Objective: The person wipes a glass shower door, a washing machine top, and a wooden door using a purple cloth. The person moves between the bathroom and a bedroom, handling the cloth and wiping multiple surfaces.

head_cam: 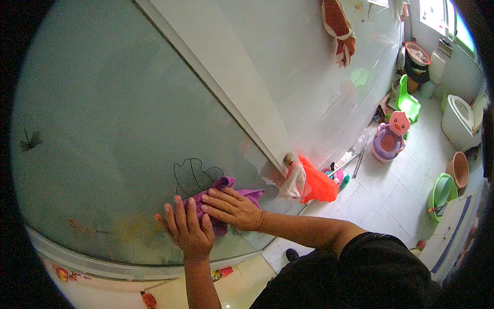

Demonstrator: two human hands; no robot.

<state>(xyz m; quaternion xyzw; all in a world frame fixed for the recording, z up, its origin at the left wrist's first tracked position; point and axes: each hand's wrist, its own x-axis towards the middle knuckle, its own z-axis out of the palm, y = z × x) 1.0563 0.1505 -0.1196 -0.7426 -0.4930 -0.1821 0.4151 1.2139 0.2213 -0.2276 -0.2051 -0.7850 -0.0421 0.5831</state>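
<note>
A frosted glass door panel (115, 116) with line drawings of flowers and insects fills the left and middle of the view. My right hand (235, 210) lies palm down over a bunched purple cloth (251, 195), holding it against the glass. Beside it my left hand (187, 228) has its fingers spread on the pane, with its index finger and thumb over the cloth's left edge. Part of the cloth is hidden under both hands. Its folds stick out above and to the right of the right hand.
Plastic bags, one orange-red (316, 181), hang from a door knob (288, 158). Farther right on the tiled floor stand a purple and pink child's potty (388, 143), a green chair (409, 104), a green basin (432, 201) and a white toilet (459, 127). Rust-coloured gloves (339, 23) hang above.
</note>
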